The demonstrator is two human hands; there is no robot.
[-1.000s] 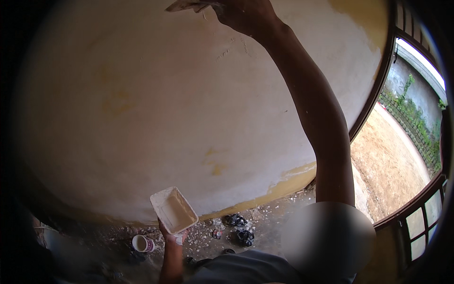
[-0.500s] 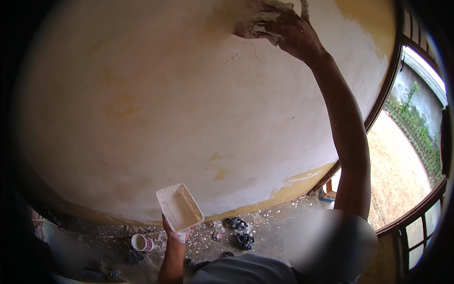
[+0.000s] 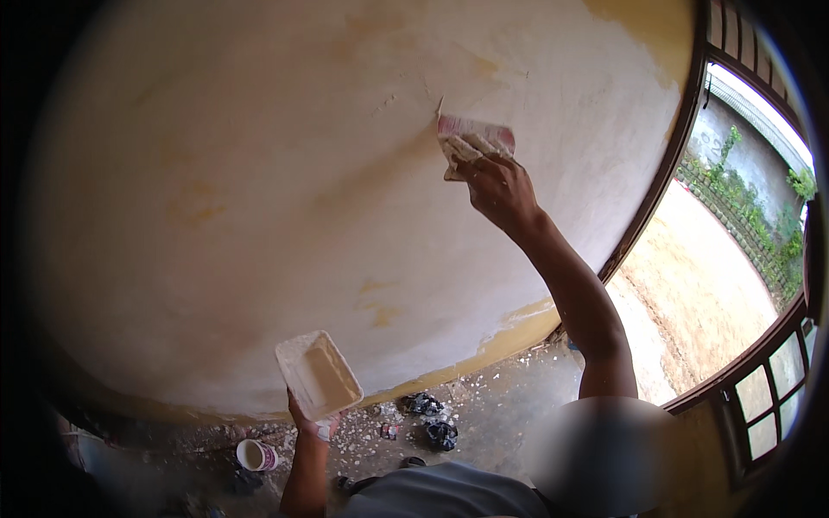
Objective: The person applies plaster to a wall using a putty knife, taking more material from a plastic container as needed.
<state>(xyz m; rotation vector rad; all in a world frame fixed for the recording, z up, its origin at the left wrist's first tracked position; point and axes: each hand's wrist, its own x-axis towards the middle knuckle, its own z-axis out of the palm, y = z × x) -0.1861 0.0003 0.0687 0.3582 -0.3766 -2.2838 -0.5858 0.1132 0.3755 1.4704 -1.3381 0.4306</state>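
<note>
My right hand (image 3: 494, 186), smeared with pale putty, is closed round a flat spreader (image 3: 475, 129) with a reddish, worn blade, held against the white wall (image 3: 224, 259). The blade's top edge lies just below some small marks and cracks in the surface. Low in the view my left hand (image 3: 309, 419) grips a rectangular white tray (image 3: 319, 371) from beneath, a little out from the wall's foot; the tray has pale cream putty inside and on its rim.
A white bucket (image 3: 256, 456), crumpled black plastic (image 3: 440, 436) and scattered flakes lie on the concrete floor (image 3: 492, 414). At the right an open doorway (image 3: 695, 276) shows a dirt yard, plants and an outer wall, with window panes (image 3: 762, 414) beside it. Yellow paint edges the wall.
My right hand with the spreader has come down from the top of the view to the upper middle of the wall. My left hand and tray have stayed about where they were.
</note>
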